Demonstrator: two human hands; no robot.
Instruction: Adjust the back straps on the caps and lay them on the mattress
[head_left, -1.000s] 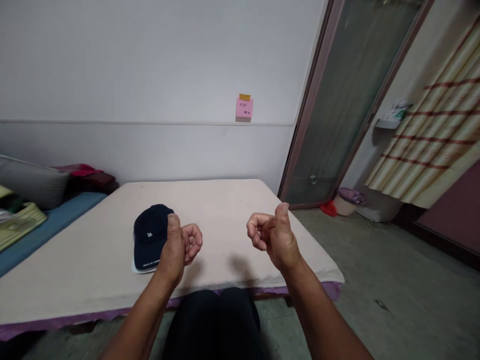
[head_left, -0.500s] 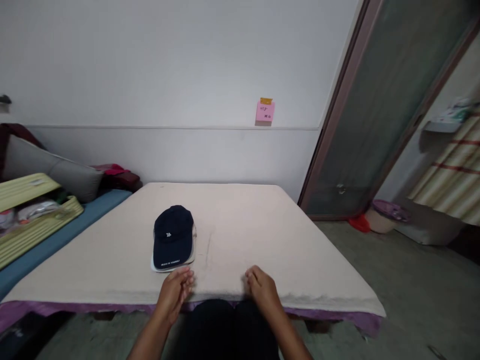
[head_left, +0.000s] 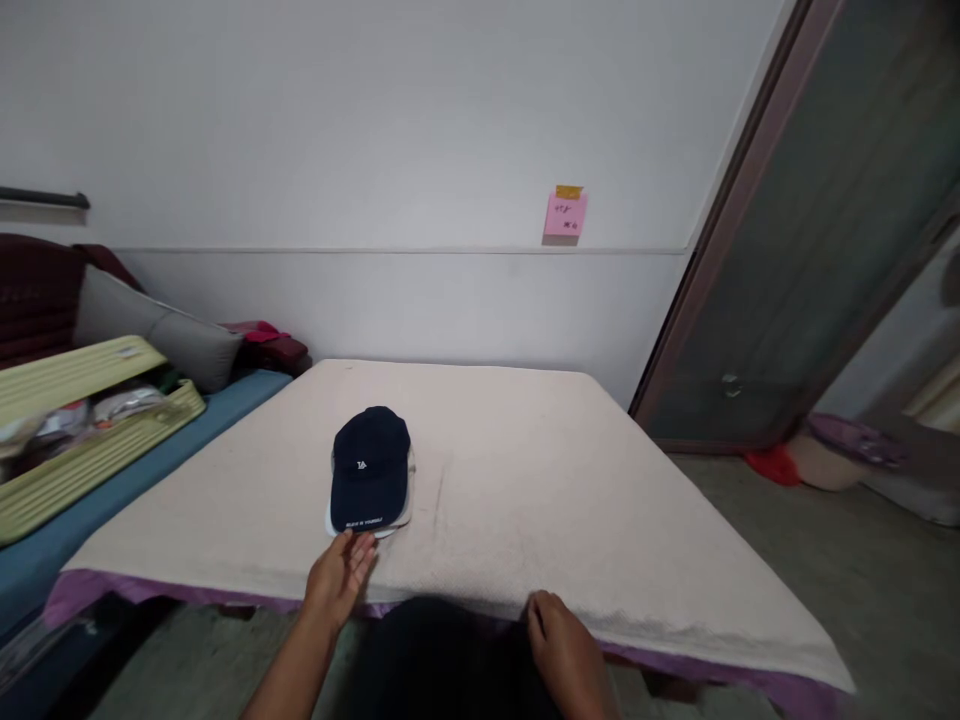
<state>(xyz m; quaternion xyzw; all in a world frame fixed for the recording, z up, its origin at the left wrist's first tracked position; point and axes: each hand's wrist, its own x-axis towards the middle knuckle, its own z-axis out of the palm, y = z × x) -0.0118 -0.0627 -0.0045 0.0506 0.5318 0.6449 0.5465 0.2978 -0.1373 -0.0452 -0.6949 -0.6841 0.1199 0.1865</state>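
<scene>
A dark navy cap (head_left: 370, 468) lies on top of a lighter cap on the cream-covered bed (head_left: 525, 500), its brim toward me. My left hand (head_left: 339, 580) is stretched out flat with fingers apart, its fingertips just short of the brim, holding nothing. My right hand (head_left: 564, 650) rests low at the bed's near edge beside my dark-clad knees; its fingers curl down out of sight.
A yellow-green open case (head_left: 82, 430) with clothes sits on a blue mattress at the left, next to a grey pillow (head_left: 161, 335). A pink note (head_left: 565, 214) hangs on the wall. A glass door (head_left: 810, 250) and basins stand at the right.
Both hands came down from raised fists to the bed's near edge. The left hand opened and reached toward the cap's brim. My view has turned left.
</scene>
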